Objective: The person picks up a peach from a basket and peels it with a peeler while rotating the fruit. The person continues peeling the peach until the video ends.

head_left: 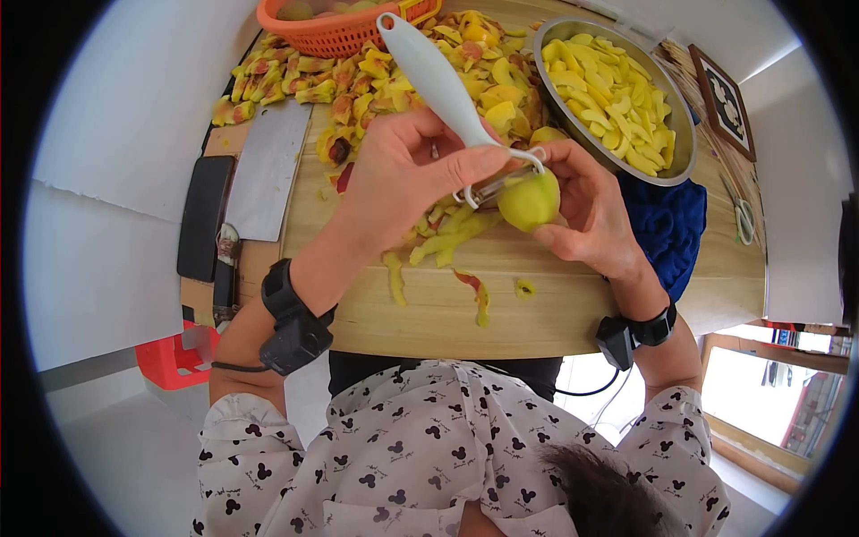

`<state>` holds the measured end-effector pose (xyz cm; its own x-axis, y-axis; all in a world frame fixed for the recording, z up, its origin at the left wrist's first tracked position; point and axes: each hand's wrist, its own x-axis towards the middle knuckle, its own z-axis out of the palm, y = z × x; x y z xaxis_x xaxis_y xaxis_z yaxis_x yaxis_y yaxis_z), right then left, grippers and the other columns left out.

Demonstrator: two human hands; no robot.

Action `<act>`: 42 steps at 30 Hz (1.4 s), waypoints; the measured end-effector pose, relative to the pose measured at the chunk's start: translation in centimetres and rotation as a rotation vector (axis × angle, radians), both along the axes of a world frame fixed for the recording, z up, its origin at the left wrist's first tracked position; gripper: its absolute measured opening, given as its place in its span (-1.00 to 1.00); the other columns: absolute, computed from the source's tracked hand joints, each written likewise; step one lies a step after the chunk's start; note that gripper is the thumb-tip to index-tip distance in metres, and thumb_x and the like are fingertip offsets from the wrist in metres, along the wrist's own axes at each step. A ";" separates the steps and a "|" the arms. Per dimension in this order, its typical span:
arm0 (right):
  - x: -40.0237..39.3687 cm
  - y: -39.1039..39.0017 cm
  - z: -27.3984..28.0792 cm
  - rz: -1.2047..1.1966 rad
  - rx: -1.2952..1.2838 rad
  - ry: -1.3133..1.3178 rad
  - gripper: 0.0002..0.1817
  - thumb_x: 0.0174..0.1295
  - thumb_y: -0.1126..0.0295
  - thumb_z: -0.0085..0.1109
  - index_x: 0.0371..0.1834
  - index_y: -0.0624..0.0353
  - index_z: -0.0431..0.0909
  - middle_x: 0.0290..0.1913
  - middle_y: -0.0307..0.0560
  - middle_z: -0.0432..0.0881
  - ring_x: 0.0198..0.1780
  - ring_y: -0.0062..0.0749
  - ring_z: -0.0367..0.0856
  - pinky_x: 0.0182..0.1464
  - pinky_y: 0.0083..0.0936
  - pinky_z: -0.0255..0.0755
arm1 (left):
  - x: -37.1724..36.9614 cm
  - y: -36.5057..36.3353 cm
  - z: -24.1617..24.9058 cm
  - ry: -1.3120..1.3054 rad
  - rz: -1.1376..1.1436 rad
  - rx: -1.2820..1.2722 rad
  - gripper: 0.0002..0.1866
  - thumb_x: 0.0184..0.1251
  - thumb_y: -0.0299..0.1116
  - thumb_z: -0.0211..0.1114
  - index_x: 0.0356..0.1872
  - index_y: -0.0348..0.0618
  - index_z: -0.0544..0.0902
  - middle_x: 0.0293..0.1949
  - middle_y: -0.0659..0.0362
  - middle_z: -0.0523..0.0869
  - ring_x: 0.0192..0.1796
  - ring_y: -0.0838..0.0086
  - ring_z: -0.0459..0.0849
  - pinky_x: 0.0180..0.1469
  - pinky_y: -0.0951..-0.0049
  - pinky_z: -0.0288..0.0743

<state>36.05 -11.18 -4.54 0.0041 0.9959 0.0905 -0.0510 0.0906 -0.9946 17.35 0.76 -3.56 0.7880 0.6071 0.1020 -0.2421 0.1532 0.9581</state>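
My left hand [407, 174] is closed round a white-handled peeler [436, 79], whose blade lies against a yellow-green peeled fruit [529, 200]. The fruit sits between the thumb and fingers of my right hand [586, 201]. Strips of peel [455, 237] lie on the wooden table [403, 327] beneath my hands. Behind them is a large heap of yellow and reddish peels and cores [367, 80]. To the right, a round metal bowl [687, 152] holds many pale yellow slices.
An orange basket [322, 38] with fruit stands at the back left. A cleaver [268, 170], a black phone-like object [206, 217] and a knife handle [224, 277] lie left. Right are a dark blue cloth [667, 228], scissors [744, 219] and a framed picture [723, 103].
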 end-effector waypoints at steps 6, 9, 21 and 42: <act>-0.3 0.0 0.1 0.039 0.042 0.037 -0.33 -0.10 0.54 0.38 0.14 0.27 0.28 0.10 -0.09 0.40 0.19 -0.41 0.41 0.27 -0.39 0.32 | 0.0 0.6 -0.5 -0.003 0.014 -0.055 -0.73 0.27 -0.39 0.31 -0.09 -0.33 0.59 -0.22 0.05 0.71 -0.13 0.46 0.68 0.01 0.47 0.52; -0.1 0.2 0.1 0.017 0.045 0.043 -0.33 -0.09 0.55 0.37 0.14 0.26 0.28 0.10 -0.10 0.41 0.19 -0.42 0.41 0.27 -0.38 0.33 | 0.0 0.6 -0.3 -0.046 0.010 -0.092 -0.73 0.27 -0.39 0.30 -0.07 -0.33 0.58 -0.20 0.04 0.71 -0.12 0.44 0.68 0.04 0.44 0.50; -0.1 0.2 0.5 -0.004 -0.043 0.111 -0.36 -0.01 0.56 0.30 0.19 0.24 0.28 0.13 -0.10 0.43 0.20 -0.45 0.41 0.27 -0.42 0.34 | -0.1 0.4 -0.1 -0.072 0.078 -0.039 -0.71 0.24 -0.44 0.34 -0.03 -0.28 0.58 -0.12 0.16 0.68 -0.09 0.58 0.62 -0.01 0.57 0.48; 0.2 0.0 -0.4 -0.138 -0.046 -0.114 -0.36 -0.10 0.35 0.53 0.04 0.29 0.41 -0.11 -0.19 0.54 -0.12 -0.62 0.51 -0.16 -0.69 0.44 | 0.4 -0.8 -0.5 -0.071 -0.078 0.061 -0.67 0.18 -0.51 0.35 -0.02 -0.30 0.55 -0.02 0.06 0.63 0.00 0.48 0.62 0.07 0.47 0.50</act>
